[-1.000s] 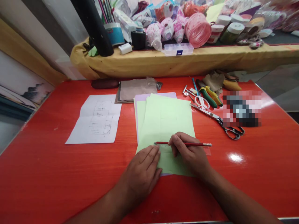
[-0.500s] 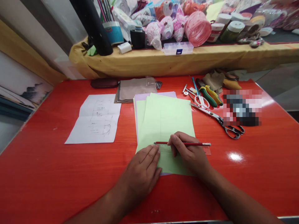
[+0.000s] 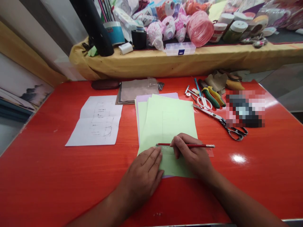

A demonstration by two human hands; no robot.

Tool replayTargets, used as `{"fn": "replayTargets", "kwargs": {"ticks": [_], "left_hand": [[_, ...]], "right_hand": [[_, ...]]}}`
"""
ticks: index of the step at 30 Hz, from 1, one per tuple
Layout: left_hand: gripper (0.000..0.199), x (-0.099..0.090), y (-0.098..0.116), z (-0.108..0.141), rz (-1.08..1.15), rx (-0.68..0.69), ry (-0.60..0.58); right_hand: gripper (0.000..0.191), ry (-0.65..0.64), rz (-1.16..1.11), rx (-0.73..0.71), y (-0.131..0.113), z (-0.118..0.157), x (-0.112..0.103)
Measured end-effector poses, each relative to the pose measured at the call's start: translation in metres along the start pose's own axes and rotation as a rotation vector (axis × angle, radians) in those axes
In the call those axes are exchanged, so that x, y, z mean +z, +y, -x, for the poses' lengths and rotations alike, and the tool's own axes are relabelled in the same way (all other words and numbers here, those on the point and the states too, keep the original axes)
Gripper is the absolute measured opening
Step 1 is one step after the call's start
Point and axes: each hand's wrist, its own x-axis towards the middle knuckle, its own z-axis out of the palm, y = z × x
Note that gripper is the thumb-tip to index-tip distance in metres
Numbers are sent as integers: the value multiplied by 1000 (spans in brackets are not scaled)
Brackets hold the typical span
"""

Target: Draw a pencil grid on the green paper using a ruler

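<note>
A light green sheet of paper (image 3: 175, 123) with faint pencil lines lies on top of a stack with purple sheets. My left hand (image 3: 145, 168) rests flat on its lower left part, fingers stretched out over the left end of a clear ruler (image 3: 168, 150). My right hand (image 3: 189, 154) pinches a red pencil (image 3: 199, 145), held nearly level along the ruler's upper edge, its tip beside my left fingertips. The ruler's right end shows past my right hand; its middle is partly hidden under that hand.
On the red table (image 3: 47, 170), a white sheet with a drawing (image 3: 97, 121) lies left. Large scissors (image 3: 220, 119), small white scissors (image 3: 204, 102) and green-yellow pliers (image 3: 213, 97) lie right. Grey-brown sheets (image 3: 138, 90) and a dark case (image 3: 105, 84) sit behind. Jars (image 3: 236, 30) crowd the shelf.
Almost nothing differs. The pencil's eraser end has shifted very slightly to the right; both hands and the paper stay where they were.
</note>
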Motion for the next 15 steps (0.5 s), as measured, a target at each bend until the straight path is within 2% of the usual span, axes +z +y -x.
{"fn": "replayTargets", "kwargs": {"ticks": [15], "left_hand": [[40, -1, 1, 0, -13, 2, 4]], "right_hand": [[41, 16, -22, 15, -2, 0, 0]]}}
